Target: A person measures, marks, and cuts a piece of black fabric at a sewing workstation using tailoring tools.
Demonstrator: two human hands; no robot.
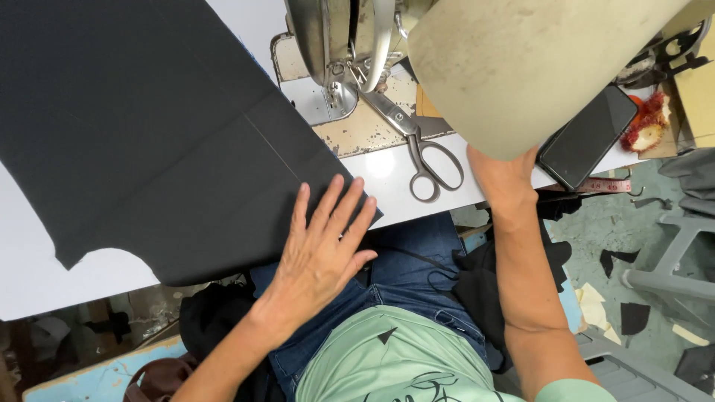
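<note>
My left hand (322, 249) lies flat with fingers spread on the near corner of a large black fabric panel (149, 126) that covers the left of the white table (45, 275). The panel has a curved cutout along its near-left edge and a faint stitched line across it. My right hand (500, 177) reaches up at the table's near edge under the sewing machine's beige body (521, 67); its fingers are hidden, so whether it grips anything is unclear. Steel scissors (417, 149) lie between the two hands, handles toward me.
The sewing machine's needle and presser foot (339, 89) stand just beyond the fabric's right edge. A dark phone (588, 138) lies at the right, with a measuring tape (607, 184) and a red-and-yellow tuft (648, 123) nearby. Fabric scraps litter the floor by a grey plastic chair (670, 253).
</note>
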